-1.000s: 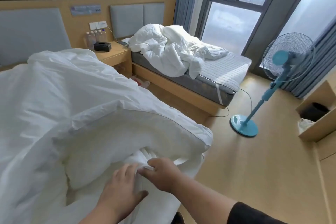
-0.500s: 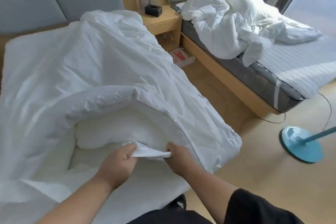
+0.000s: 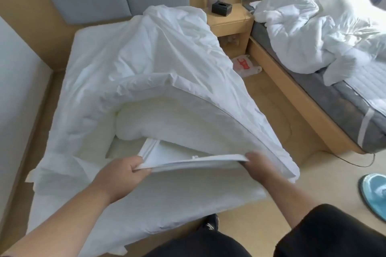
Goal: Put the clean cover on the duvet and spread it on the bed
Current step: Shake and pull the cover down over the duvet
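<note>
A white duvet cover (image 3: pixel 146 54) lies rumpled over the near bed (image 3: pixel 188 200), its open end facing me. Inside the opening shows the cream duvet (image 3: pixel 167 123). My left hand (image 3: pixel 123 175) grips the lower hem of the cover's opening at its left. My right hand (image 3: pixel 257 162) grips the same hem (image 3: pixel 196 161) farther right, and the hem is pulled taut between them. The cover's upper layer arches above the duvet and drapes off the bed's right side.
A second bed (image 3: pixel 325 94) with a crumpled white duvet (image 3: pixel 309 27) stands to the right. Between the beds are a wooden nightstand (image 3: pixel 229 21) with a black tissue box (image 3: pixel 221 8) and bottles, and a plastic bag (image 3: pixel 244 65) on the floor. A blue fan base (image 3: pixel 373 194) sits at right.
My view has dropped toward the near bed. My hands have moved apart along the cover's hem, stretching it out between them.
</note>
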The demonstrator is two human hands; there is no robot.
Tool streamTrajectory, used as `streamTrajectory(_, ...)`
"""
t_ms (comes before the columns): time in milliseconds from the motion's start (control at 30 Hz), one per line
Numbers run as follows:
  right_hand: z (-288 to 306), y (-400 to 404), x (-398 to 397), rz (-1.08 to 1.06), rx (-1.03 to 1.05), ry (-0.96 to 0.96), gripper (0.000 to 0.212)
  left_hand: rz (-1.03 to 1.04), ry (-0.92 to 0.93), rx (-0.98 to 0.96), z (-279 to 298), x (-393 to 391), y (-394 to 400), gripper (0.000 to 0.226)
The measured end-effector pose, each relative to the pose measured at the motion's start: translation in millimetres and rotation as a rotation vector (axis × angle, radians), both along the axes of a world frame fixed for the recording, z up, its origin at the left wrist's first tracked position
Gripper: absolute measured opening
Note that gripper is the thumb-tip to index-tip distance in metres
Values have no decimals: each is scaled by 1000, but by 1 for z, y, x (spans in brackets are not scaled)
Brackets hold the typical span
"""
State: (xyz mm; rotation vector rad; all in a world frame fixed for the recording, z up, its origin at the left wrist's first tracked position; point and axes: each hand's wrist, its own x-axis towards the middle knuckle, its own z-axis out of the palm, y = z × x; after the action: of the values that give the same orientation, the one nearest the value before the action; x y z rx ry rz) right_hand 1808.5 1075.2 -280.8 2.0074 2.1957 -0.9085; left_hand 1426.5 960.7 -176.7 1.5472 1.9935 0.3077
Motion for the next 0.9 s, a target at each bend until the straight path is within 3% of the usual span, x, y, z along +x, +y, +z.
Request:
streamTrajectory(67,78,31,42,-15,287,-86,33,-79,-19,18,-11,25,-5,53)
streamTrajectory(133,143,39,66,-71,604,21,25,-118,-31,70,-14,49,-4,56)
streamTrajectory(200,164,15,76,-105,713,91,24,-124,13,82,-17,60,-3,53)
streamTrajectory(233,160,-4,78,-101,668,52,31,-113,33,76,-21,58,-6,50)
streamTrajectory(367,94,-73,107,139,136,-332,56,-184,64,-21,-47,59,-33,44)
streamTrajectory(567,81,-33,165,75,158,-245,55,-169,73,42,-46,107,-25,50)
streamTrajectory(733,80,10,208,150,187,-277,41,-173,109,-67,-51,155,-22,43)
streamTrajectory(900,82,39,247,174,335,-238,38,-135,44,-161,-53,194,-8,58)
